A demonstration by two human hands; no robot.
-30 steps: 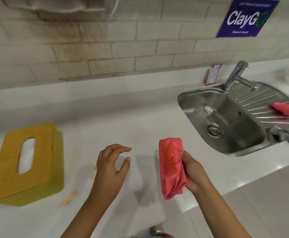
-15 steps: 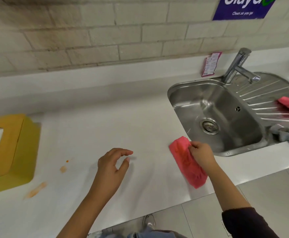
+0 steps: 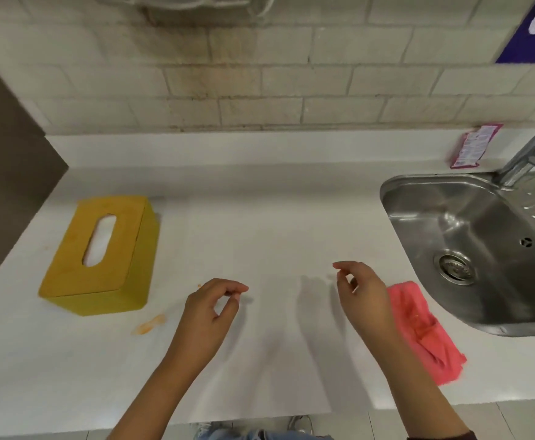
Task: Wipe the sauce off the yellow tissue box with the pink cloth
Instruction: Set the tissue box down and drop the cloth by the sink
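The yellow tissue box point(image 3: 101, 255) lies on the white counter at the left, its oval slot facing up. The pink cloth point(image 3: 424, 331) lies crumpled on the counter at the right, beside the sink's rim, with orange stains on it. My right hand point(image 3: 364, 296) hovers just left of the cloth, fingers loosely curled and holding nothing. My left hand point(image 3: 209, 309) hangs over the middle of the counter, fingers apart and empty, to the right of the box.
An orange sauce smear point(image 3: 150, 323) marks the white counter point(image 3: 259, 223) in front of the box. A steel sink point(image 3: 482, 249) with a tap point(image 3: 532, 154) fills the right. A small pink packet point(image 3: 472, 146) leans on the tiled wall. The counter's front edge runs below my forearms.
My right hand has let go of the pink cloth, which now lies on the counter by the sink. The view has swung left, bringing the whole tissue box into sight.
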